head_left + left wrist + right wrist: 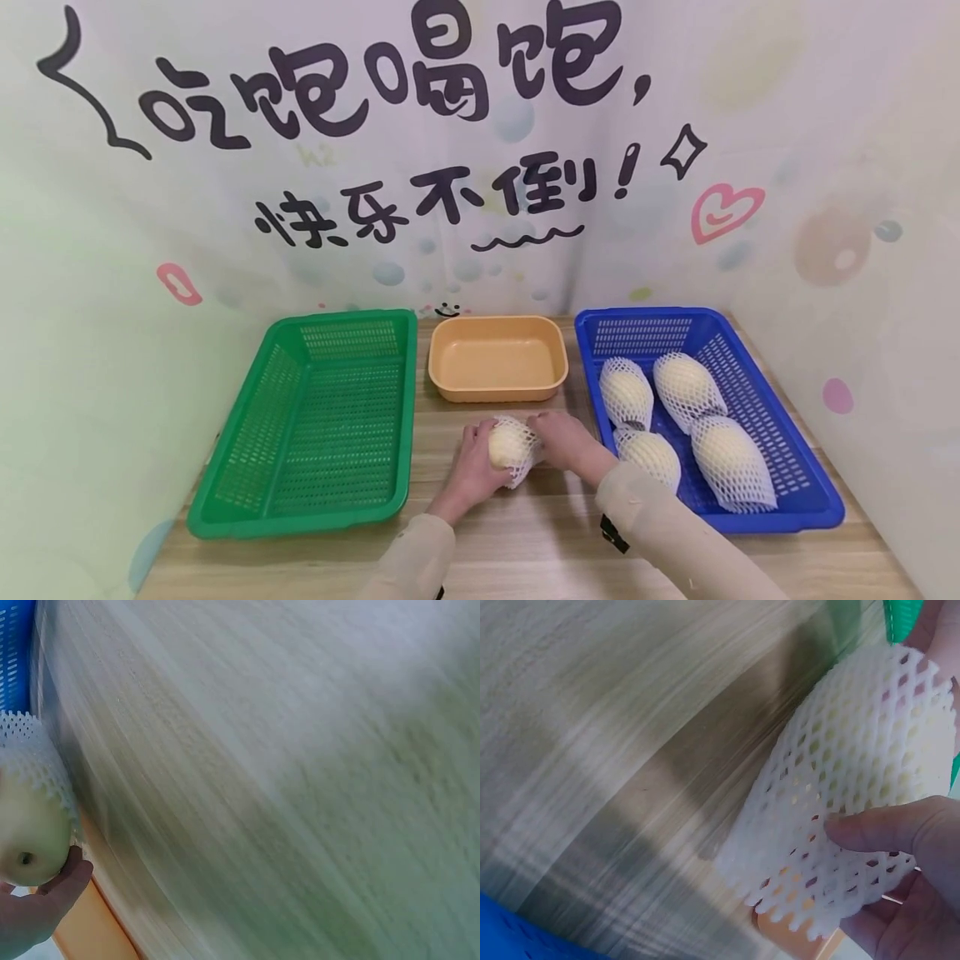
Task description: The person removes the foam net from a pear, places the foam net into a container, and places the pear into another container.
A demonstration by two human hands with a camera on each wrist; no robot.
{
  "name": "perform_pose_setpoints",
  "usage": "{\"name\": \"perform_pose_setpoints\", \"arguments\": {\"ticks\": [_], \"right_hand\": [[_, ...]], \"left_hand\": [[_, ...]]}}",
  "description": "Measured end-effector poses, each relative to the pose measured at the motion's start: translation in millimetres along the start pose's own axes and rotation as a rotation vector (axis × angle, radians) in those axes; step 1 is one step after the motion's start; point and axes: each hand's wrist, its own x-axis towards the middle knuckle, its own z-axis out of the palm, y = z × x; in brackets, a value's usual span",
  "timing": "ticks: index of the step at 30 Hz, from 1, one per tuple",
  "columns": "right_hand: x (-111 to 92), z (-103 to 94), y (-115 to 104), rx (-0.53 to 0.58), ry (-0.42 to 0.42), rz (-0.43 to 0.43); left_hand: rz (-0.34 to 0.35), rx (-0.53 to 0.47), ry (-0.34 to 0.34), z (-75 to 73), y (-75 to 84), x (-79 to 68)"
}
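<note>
Between the two hands is a pale yellow pear [507, 447] in a white foam net sleeve [810, 817]. My left hand [474, 468] grips the bare end of the pear from the left. In the left wrist view, that uncovered end of the pear [30, 825] shows a dark dimple, with the net pulled back behind it. My right hand [567, 443] pinches the loose end of the net between thumb and fingers. The net's loose end sticks out past the fruit on the right, while its other end still wraps part of the pear.
To the left stands a green basket [408, 433] with nothing in it. An orange tray [498, 395] sits behind the hands. On the right, a blue basket [806, 467] holds several netted pears [731, 454]. A printed cloth wall [480, 275] rises behind the table.
</note>
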Motion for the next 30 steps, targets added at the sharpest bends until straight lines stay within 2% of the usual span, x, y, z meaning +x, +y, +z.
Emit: {"name": "perform_pose_setpoints", "arguments": {"ticks": [3,8,11,13,18,22,27,30], "right_hand": [[0,0.3,1,0.039,0.024,-0.038],[0,1.1,4,0.100,0.106,-0.229],[1,0.2,4,0.082,0.133,-0.288],[1,-1.8,2,0.058,0.134,-0.276],[0,-7.0,-2,0.002,0.082,-0.138],[0,-11.6,-2,-0.043,0.074,-0.059],[0,-13.6,3,-0.078,0.061,-0.011],[-1,-15.4,4,-0.068,0.081,-0.021]], "left_hand": [[0.007,0.021,-0.005,-2.0,-1.1,0.0],[0.011,0.056,-0.028,-5.5,-1.8,0.4],[-0.004,0.073,-0.048,-7.7,-2.1,0.4],[-0.012,0.084,-0.058,-8.9,-2.6,0.1],[-0.017,0.100,-0.062,-9.8,-3.9,-1.8],[-0.029,0.093,-0.048,-10.5,-4.5,-3.4],[-0.020,0.102,-0.043,-13.1,-5.0,-5.9],[-0.019,0.119,-0.047,-14.2,-4.9,-7.0]]}}
